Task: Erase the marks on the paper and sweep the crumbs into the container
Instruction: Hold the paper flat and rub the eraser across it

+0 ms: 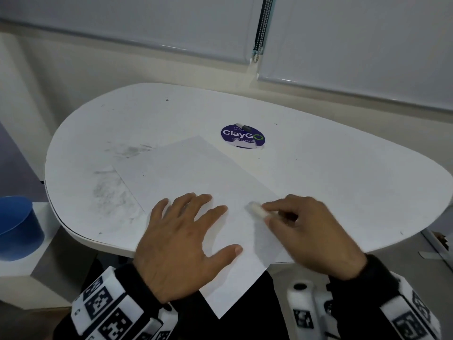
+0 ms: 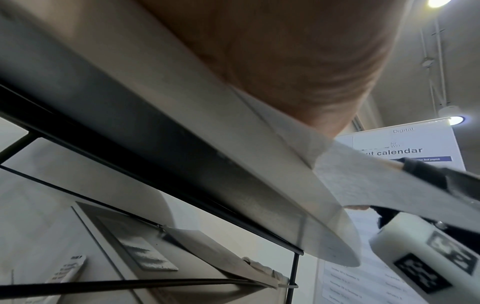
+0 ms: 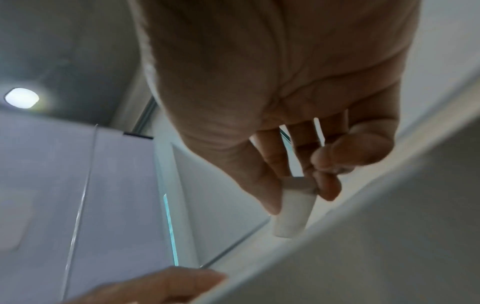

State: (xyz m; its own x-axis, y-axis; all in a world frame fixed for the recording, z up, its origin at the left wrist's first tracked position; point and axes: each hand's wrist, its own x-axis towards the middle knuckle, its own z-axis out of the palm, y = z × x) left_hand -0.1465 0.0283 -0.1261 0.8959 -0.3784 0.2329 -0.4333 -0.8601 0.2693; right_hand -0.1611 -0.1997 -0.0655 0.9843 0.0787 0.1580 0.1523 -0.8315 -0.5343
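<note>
Right hand [image 1: 304, 231] pinches the eraser [image 1: 257, 209], long axis toward 10 o'clock, tip on the paper [image 1: 196, 168]. Left hand [image 1: 181, 244] flat, fingers spread, pinning the sheet at the eraser's 8 o'clock. Blue container [image 1: 17, 227] well off at 9 o'clock, nearer the left hand.

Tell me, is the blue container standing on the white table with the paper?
No, the blue container stands on a lower ledge left of the table, apart from the paper.

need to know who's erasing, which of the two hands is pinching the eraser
The right hand: its fingertips pinch the white eraser against the paper. The left hand lies flat with spread fingers, holding the sheet down.
</note>
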